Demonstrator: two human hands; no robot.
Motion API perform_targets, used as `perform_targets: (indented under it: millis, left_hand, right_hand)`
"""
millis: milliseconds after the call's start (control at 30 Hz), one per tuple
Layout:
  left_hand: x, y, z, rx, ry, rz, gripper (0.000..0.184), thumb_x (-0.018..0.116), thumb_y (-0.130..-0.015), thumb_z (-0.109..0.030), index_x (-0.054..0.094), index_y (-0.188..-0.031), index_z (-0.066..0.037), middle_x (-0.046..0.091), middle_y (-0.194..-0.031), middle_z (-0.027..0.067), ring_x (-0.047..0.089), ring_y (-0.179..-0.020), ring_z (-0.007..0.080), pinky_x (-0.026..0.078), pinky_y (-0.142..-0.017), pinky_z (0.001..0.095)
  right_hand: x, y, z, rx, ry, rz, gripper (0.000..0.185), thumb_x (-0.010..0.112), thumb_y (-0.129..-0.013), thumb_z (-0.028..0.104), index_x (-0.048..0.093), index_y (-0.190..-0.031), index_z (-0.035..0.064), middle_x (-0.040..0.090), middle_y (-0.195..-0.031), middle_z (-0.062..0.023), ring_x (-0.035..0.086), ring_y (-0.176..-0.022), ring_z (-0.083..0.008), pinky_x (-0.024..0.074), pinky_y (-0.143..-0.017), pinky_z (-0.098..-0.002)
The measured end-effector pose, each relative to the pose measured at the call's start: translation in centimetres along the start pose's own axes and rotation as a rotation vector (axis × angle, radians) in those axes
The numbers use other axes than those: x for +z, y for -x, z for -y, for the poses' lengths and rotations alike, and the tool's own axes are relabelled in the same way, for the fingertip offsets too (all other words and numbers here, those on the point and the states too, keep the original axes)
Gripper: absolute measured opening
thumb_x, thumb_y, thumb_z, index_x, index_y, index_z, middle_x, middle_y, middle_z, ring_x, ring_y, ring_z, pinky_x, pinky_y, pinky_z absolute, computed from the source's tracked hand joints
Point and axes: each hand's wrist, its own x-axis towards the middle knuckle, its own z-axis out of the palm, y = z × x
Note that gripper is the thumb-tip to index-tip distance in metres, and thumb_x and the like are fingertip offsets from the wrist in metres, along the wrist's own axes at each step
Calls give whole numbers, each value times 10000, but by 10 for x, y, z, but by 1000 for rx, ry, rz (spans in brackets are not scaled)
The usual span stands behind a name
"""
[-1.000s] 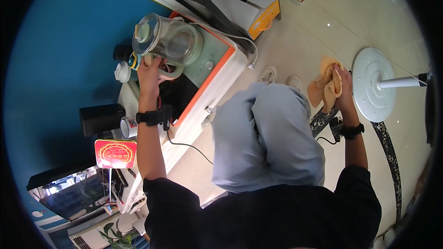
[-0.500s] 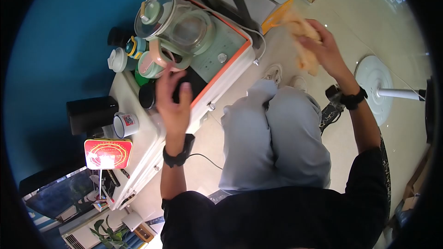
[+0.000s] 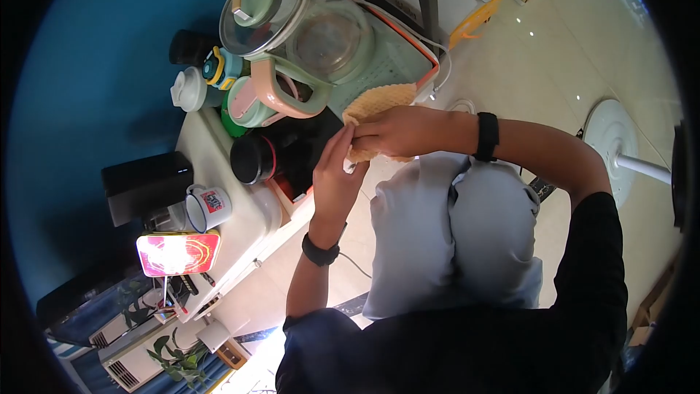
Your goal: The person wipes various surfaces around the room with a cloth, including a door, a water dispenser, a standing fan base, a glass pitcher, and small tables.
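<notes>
A yellow, waffle-textured cloth (image 3: 385, 98) is bunched between my two hands over the front edge of the cabinet top. My right hand (image 3: 399, 131) grips it from the right, the fingers pointing left. From below, my left hand (image 3: 340, 175) pinches its left edge, and the fingertips of both hands meet there. Part of the cloth is hidden behind my right hand. Just beyond the hands, a glass kettle (image 3: 328, 40) with a pink handle (image 3: 281, 91) stands on the cabinet. To the left lies a dark lidded jar (image 3: 250, 160) beside a black panel.
On the cabinet (image 3: 251, 208) stand several bottles, a white mug (image 3: 208, 208), a black box (image 3: 146, 186) and a red lit sign (image 3: 179, 252). A white round stand base (image 3: 611, 138) is on the floor at right. A white cord hangs off the cabinet's far corner.
My right hand has brought the cloth left from over the floor to the cabinet's edge. My left hand has moved right and down from near the kettle handle and taken hold of the cloth.
</notes>
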Motion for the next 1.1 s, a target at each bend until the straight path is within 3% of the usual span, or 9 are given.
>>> perform_targets:
  millis: [67, 133, 267, 467, 633, 700, 867, 1100]
  left_hand:
    - [4, -1, -2, -4, -42, 23, 585, 797, -697, 3, 620, -1254, -29, 646, -1227, 121, 685, -1000, 291, 572, -841, 337]
    - [9, -14, -11, -41, -50, 66, 584, 809, -689, 0, 632, -1245, -33, 658, -1208, 110, 694, -981, 260, 574, -813, 318]
    - [22, -32, -15, 87, -61, 39, 560, 818, -662, -15, 644, -1191, -72, 658, -1163, 82, 690, -933, 274, 577, -762, 328]
    - [15, -27, -12, 42, -101, 55, 543, 816, -662, -42, 619, -1165, -98, 638, -1124, 70, 681, -898, 287, 576, -749, 342]
    - [-4, 1, 7, 46, -189, 8, 528, 818, -670, -78, 608, -1153, -103, 628, -1117, 59, 676, -884, 286, 571, -753, 353]
    - [-14, 13, 15, -26, -225, 33, 499, 814, -683, -86, 614, -1141, -93, 635, -1091, 66, 676, -888, 291, 569, -756, 360]
    - [-34, 32, 21, -195, -269, 76, 444, 798, -727, -100, 624, -1135, -68, 649, -1052, 86, 672, -891, 318, 560, -747, 385]
    - [-21, 22, 7, -111, -315, 68, 448, 782, -729, -65, 612, -1144, -65, 654, -1077, 100, 670, -919, 336, 564, -762, 393]
  right_hand:
    - [1, 6, -1, -60, 140, -108, 268, 595, -886, 117, 579, -1154, 116, 609, -1107, -28, 620, -1072, -214, 567, -842, -340]
    - [-7, 13, -3, -62, 207, -63, 249, 576, -896, 115, 579, -1145, 130, 608, -1098, -17, 619, -1073, -198, 576, -818, -319]
    - [-25, 25, -4, -40, 302, -74, 222, 585, -886, 113, 591, -1106, 145, 611, -1085, 2, 625, -1065, -183, 584, -772, -290]
    - [-19, 11, -5, -33, 210, -51, 162, 589, -885, 117, 619, -1042, 138, 628, -1020, -7, 647, -1017, -198, 575, -779, -314]
    - [4, -16, 0, -180, 195, -40, 168, 586, -886, 136, 617, -1051, 138, 626, -1009, -22, 653, -996, -213, 567, -795, -347]
    - [18, -30, 1, -210, 166, 32, 227, 590, -839, 139, 615, -1063, 106, 607, -1066, -30, 641, -1031, -229, 564, -852, -348]
    - [35, -57, 4, -301, 72, 79, 224, 570, -856, 114, 597, -1074, 72, 622, -1019, -71, 660, -958, -257, 564, -821, -354]
    - [26, -44, 3, -246, 86, 115, 194, 569, -860, 106, 589, -1048, 63, 616, -1021, -65, 646, -952, -262, 561, -796, -360]
